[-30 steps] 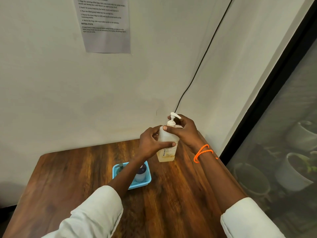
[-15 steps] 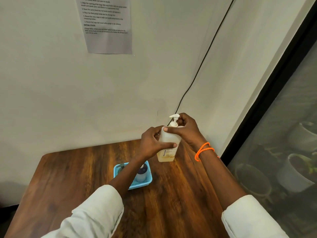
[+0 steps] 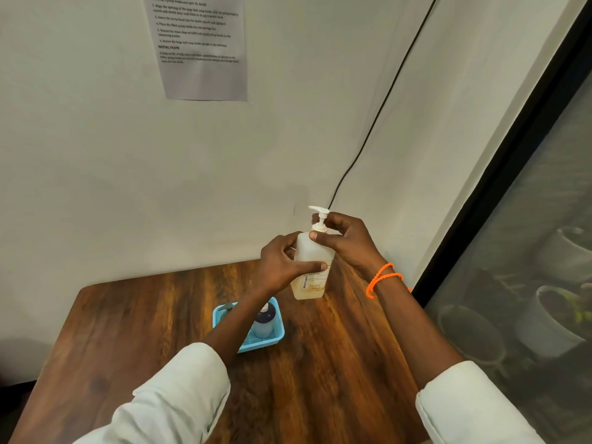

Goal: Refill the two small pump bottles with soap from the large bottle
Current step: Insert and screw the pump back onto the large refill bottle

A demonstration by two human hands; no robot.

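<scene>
The large bottle (image 3: 310, 280), translucent with a little yellowish soap at the bottom and a white pump head (image 3: 319, 216), stands upright at the far right of the wooden table (image 3: 336, 363). My left hand (image 3: 282, 267) wraps around its body from the left. My right hand (image 3: 346, 241) grips its neck and collar just under the pump. A small pump bottle (image 3: 264, 322) with a dark cap stands in a blue basket (image 3: 278, 334), partly hidden by my left forearm. A second small bottle is not visible.
The table meets a white wall with a taped instruction sheet (image 3: 200, 46) and a black cable (image 3: 378, 113) running down behind the bottle. A dark-framed glass pane (image 3: 528, 235) stands to the right, close to the table edge.
Both hands stay on the large bottle. The pump head has turned, its spout swinging from the right to the left, and my right fingers have shifted around the collar.
</scene>
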